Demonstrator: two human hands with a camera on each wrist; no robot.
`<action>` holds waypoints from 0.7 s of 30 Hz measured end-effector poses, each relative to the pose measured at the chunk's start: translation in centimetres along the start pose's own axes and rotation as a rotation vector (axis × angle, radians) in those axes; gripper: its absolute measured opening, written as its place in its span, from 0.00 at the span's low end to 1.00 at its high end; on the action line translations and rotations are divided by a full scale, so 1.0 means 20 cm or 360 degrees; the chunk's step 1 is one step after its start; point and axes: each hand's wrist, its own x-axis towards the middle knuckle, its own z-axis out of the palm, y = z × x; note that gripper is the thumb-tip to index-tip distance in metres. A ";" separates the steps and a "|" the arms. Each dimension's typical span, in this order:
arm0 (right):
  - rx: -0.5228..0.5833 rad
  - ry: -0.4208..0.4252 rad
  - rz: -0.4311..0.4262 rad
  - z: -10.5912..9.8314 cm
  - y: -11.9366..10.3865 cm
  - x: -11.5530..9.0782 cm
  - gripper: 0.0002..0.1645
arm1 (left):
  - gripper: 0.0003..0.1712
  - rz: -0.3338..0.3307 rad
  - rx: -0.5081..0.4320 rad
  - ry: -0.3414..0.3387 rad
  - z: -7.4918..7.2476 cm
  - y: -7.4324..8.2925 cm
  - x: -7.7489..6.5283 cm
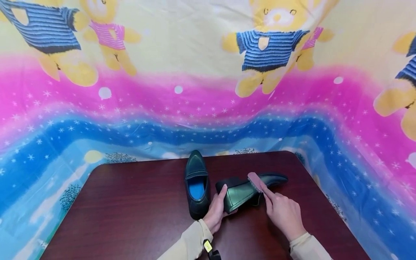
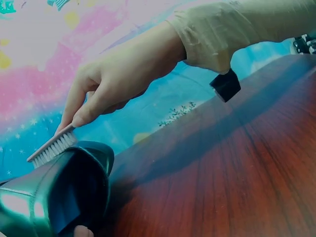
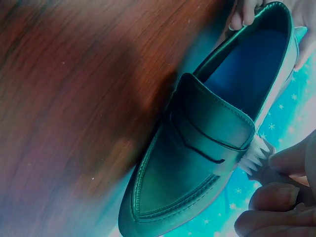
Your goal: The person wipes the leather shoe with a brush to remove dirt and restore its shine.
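My left hand (image 1: 216, 213) grips a dark green loafer (image 1: 241, 195) by its heel end, the shoe turned on its side with its toe pointing right. In the right wrist view, fingertips (image 3: 248, 14) of that hand curl over the opening's rim. My right hand (image 1: 286, 213) pinches a small pink-backed brush (image 1: 255, 181) with pale bristles. Those bristles (image 2: 55, 148) lie against the loafer's side, close to the opening, in the left wrist view. The matching loafer (image 1: 196, 168) stands upright left of my left hand, toe toward the back, its blue insole showing.
A dark reddish-brown table (image 1: 130, 202) with rounded back corners carries both shoes. Behind and around it hangs a bright cloth (image 1: 195, 104) printed with bears and snowflakes. A black strap with a yellow-faced device (image 1: 208, 246) sits at my left wrist.
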 end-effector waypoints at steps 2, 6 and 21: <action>0.0009 -0.0006 0.0010 0.00 0.00 0.00 0.24 | 0.47 0.0000 0.0027 0.0001 0.00 0.00 0.00; 0.0040 -0.0056 0.0006 0.00 0.01 -0.01 0.26 | 0.46 0.0012 0.0101 0.0019 0.01 0.00 0.01; 0.0263 0.0058 -0.0088 0.03 0.13 0.01 0.23 | 0.45 -0.0019 0.0073 0.0064 0.00 -0.01 0.03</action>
